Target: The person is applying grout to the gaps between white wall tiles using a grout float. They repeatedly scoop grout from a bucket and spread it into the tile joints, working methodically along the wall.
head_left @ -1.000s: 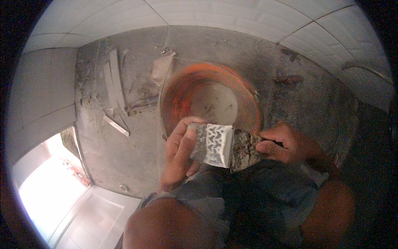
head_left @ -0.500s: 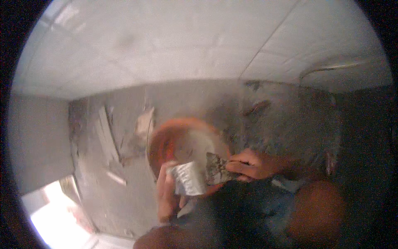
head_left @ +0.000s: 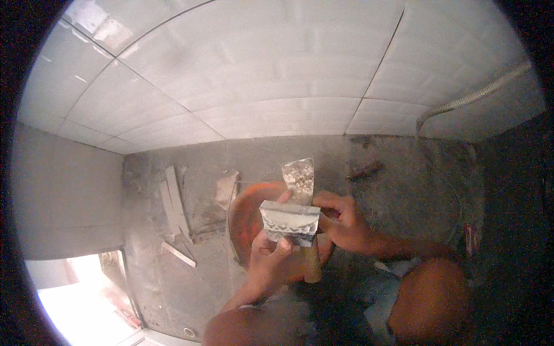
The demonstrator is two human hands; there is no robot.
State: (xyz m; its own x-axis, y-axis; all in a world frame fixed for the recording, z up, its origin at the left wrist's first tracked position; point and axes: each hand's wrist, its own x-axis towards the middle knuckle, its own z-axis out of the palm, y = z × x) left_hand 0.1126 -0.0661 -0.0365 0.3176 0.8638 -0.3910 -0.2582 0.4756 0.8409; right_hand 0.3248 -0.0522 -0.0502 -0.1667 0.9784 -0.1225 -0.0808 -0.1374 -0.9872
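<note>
My left hand (head_left: 271, 259) is closed on a pale rectangular piece (head_left: 290, 218) with ridged grey-white residue along its side; the thumb presses its near edge. Behind it stands a putty knife (head_left: 299, 177), its speckled, crusted blade pointing away from me and its brown handle sticking out below the piece. My right hand (head_left: 343, 228) is closed at the right end of the piece, its fingertips by the putty knife's neck. The pale piece hides part of that grip. Beneath both hands sits an orange-red bucket (head_left: 245, 216).
Tile offcuts, a long pale strip (head_left: 178, 202) and a short one (head_left: 180, 254), lie on the grey floor left of the bucket, near a pinkish flat piece (head_left: 227, 190). White wall tiles (head_left: 277, 69) rise ahead. A corrugated hose (head_left: 473, 99) sticks out at the right.
The pale piece has shifted right and turned, meeting the putty knife over the bucket. The putty knife's blade has moved up and now points away from me.
</note>
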